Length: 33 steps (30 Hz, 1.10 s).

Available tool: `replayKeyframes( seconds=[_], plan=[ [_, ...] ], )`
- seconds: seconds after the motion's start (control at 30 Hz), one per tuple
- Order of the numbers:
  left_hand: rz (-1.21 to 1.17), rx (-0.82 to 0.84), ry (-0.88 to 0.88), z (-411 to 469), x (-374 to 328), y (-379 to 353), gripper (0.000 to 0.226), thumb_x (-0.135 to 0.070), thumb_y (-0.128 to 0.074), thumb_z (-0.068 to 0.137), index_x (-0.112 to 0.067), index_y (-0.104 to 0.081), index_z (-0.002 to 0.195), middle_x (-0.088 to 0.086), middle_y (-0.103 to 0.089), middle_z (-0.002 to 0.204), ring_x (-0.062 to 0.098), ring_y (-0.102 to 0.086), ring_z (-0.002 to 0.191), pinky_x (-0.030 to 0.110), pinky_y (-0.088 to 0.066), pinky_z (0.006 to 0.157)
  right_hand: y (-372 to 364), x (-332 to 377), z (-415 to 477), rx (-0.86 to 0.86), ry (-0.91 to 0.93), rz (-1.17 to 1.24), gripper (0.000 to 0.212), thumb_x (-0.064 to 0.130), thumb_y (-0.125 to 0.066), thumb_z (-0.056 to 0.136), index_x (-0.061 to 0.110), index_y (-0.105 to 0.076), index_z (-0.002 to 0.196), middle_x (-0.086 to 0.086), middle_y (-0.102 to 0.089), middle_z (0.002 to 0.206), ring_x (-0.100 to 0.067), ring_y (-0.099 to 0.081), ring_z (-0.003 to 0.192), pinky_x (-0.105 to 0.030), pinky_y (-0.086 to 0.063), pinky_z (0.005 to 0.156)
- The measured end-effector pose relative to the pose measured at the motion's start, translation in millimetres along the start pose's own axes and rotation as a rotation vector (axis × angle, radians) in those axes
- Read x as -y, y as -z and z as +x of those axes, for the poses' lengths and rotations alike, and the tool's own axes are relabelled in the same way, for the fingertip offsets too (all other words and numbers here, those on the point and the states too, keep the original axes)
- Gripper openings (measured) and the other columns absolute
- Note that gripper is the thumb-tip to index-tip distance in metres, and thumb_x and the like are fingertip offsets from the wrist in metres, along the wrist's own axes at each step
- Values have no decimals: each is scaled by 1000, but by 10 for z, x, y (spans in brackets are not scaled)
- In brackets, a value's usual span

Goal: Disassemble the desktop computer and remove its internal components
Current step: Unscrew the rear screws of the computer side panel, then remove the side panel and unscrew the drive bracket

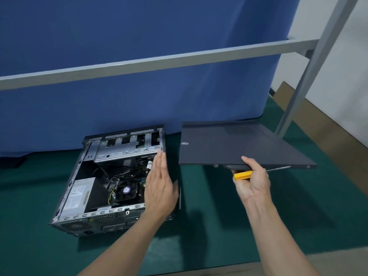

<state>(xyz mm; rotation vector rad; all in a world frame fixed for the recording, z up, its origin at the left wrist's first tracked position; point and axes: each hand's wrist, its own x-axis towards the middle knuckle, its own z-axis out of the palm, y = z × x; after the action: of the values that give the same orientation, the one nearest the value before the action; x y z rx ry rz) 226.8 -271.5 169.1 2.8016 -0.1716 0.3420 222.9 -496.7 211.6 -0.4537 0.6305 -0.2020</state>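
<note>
While our right hand [252, 181] grips the near edge of the side panel [239, 143] together with a yellow-handled screwdriver [244, 174], our left hand [159, 186] hovers flat and released over the computer case [111, 182] lying open near the mat's back edge — the panel looks stiff, light, sharp-edged.

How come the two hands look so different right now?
The left hand is flat and open with straight fingers, holding nothing, over the open grey metal computer case. The right hand is closed, gripping the flat dark grey side panel and a yellow-handled screwdriver together, off to the side. Both are bare.
</note>
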Motion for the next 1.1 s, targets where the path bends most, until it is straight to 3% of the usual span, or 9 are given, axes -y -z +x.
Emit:
replayKeyframes(
  seconds=[0.1, 0.23, 0.43, 0.57, 0.67, 0.8, 0.87, 0.97, 1.1],
  plan=[
    [5, 265, 126, 18, 67, -265, 100, -37, -56, 94, -9, 22, 149, 6, 13, 162, 18, 11, 149, 32, -5, 121, 187, 165, 149, -44, 9, 41, 17, -8, -67, 75, 8, -65, 83, -9, -74, 80, -27, -73, 74, -36, -58, 63],
    [89, 593, 168, 113, 83, -523, 100, -48, -52, 94, -3, 19, 149, 12, 29, 156, 24, 26, 144, 34, 8, 119, 402, 232, 322, -101, -13, 50, 17, -8, -67, 76, 7, -66, 85, -11, -74, 86, -28, -73, 78, -37, -59, 68],
    [254, 649, 104, 187, 152, -643, 104, -55, -52, 90, -4, 16, 151, 22, 38, 149, 34, 32, 141, 40, 7, 119, 653, 138, 585, -187, -88, 59, 17, -8, -66, 76, 6, -66, 85, -13, -73, 91, -29, -72, 82, -39, -59, 73],
    [296, 725, 68, 209, 141, -624, 87, -55, -53, 88, -20, -9, 154, 25, 47, 142, 37, 38, 137, 43, 5, 118, 878, 95, 669, -243, -120, 27, 20, -7, -68, 76, 8, -68, 89, -11, -74, 96, -29, -71, 90, -40, -57, 82],
    [301, 767, 69, 219, 113, -602, 75, -55, -53, 88, -26, -23, 151, 25, 51, 138, 37, 41, 135, 44, 5, 119, 1014, 66, 696, -294, -108, 25, 27, -6, -69, 77, 9, -68, 101, -11, -73, 100, -28, -71, 94, -40, -58, 79],
    [314, 754, 64, 186, 95, -596, 68, -53, -54, 88, -28, -32, 147, 25, 50, 138, 37, 41, 135, 45, 5, 118, 1170, -123, 711, -400, -69, -242, 22, 8, -70, 86, 4, -61, 105, -11, -71, 100, -28, -71, 88, -43, -58, 76],
    [319, 748, 62, 182, 92, -593, 66, -53, -54, 88, -29, -33, 146, 25, 49, 139, 37, 41, 135, 45, 6, 118, 1251, -224, 704, -464, -77, -470, 25, 22, -69, 88, 1, -57, 93, -13, -66, 93, -32, -70, 80, -42, -59, 72],
    [325, 737, 57, 194, 91, -595, 65, -54, -55, 88, -30, -35, 145, 26, 48, 140, 38, 39, 136, 45, 5, 118, 1365, -322, 706, -496, -148, -705, 42, 38, -66, 88, -2, -56, 86, -21, -65, 81, -33, -71, 67, -31, -59, 52],
    [318, 736, 50, 193, 113, -582, 66, -55, -55, 87, -31, -36, 145, 26, 47, 140, 37, 40, 135, 45, 6, 118, 1514, -399, 796, -565, -245, -812, 39, 42, -63, 90, 5, -52, 83, -12, -61, 71, -18, -60, 47, -19, -37, 35]
  ],
)
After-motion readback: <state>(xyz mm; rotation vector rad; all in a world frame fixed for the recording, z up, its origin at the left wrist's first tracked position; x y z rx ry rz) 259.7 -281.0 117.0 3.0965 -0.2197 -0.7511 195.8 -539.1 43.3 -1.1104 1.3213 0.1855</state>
